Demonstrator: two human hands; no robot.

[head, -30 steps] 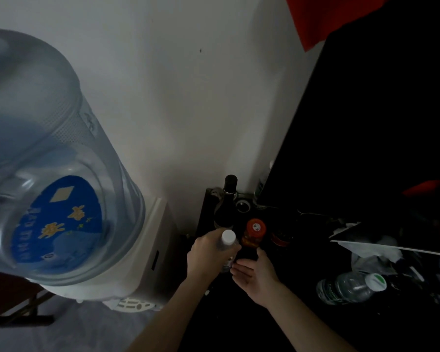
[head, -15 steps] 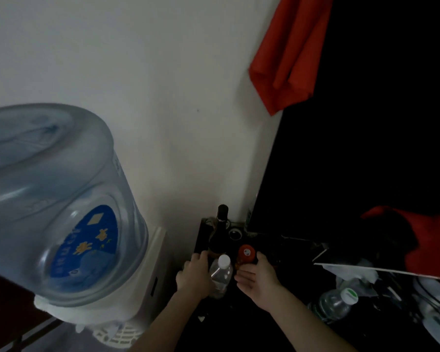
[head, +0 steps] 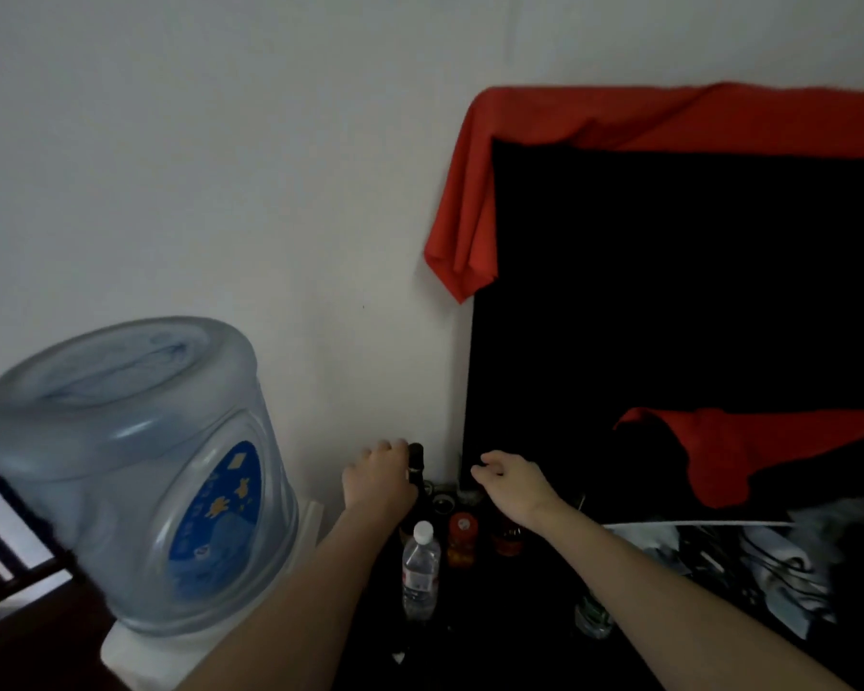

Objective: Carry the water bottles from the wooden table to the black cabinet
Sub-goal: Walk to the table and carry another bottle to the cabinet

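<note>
A clear water bottle (head: pixel 420 573) with a white cap stands upright on the black cabinet (head: pixel 495 620), free of both hands. My left hand (head: pixel 380 473) hovers above and behind it, fingers loosely curled beside the neck of a dark glass bottle (head: pixel 416 466), holding nothing. My right hand (head: pixel 510 478) floats to the right at the same height, fingers apart and empty. A second water bottle (head: pixel 592 615) lies on the cabinet, mostly hidden under my right forearm.
A large blue water-dispenser jug (head: pixel 136 471) stands close on the left. An orange-capped jar (head: pixel 462 538) and other small containers crowd the cabinet's back corner. A black panel (head: pixel 669 316) draped with red cloth (head: pixel 470 216) rises behind. Cloth and cables (head: pixel 779 566) clutter the right.
My left hand has let go of the white-capped bottle, which now stands on the cabinet. Both hands have lifted up and away, and the camera has tilted upward.
</note>
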